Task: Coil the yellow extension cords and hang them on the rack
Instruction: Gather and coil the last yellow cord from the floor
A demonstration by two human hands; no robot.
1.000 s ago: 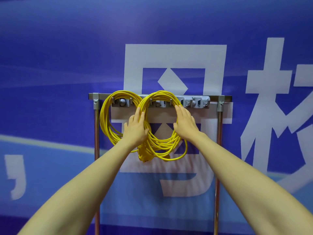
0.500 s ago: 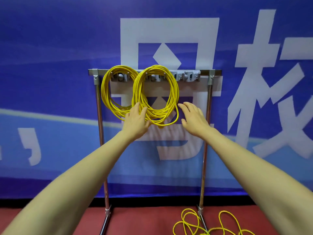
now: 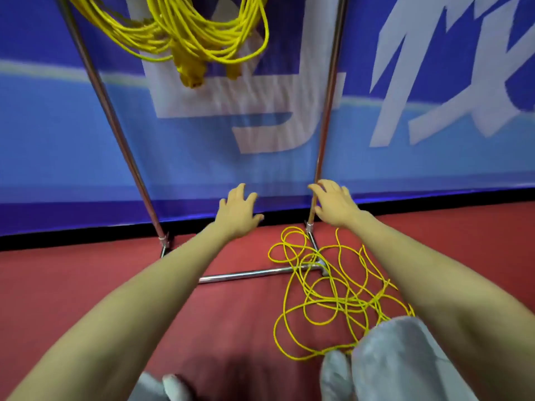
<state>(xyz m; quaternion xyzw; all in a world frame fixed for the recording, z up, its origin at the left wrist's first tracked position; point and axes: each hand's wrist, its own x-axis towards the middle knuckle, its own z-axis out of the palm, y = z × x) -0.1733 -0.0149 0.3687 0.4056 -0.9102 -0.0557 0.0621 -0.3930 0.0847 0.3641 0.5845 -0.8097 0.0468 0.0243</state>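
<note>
Yellow extension cords (image 3: 185,27) hang coiled at the top of the chrome tube rack (image 3: 246,275); a loose yellow cord (image 3: 327,290) lies tangled over the rack's right foot. Both hands have dropped from the coils toward the rack's base, left hand (image 3: 237,212) and right hand (image 3: 333,204) spread, holding nothing. White characters on the blue banner (image 3: 58,125) behind it are cropped, unreadable.

Head camera looks steeply down, close above the floor (image 3: 86,285).
</note>
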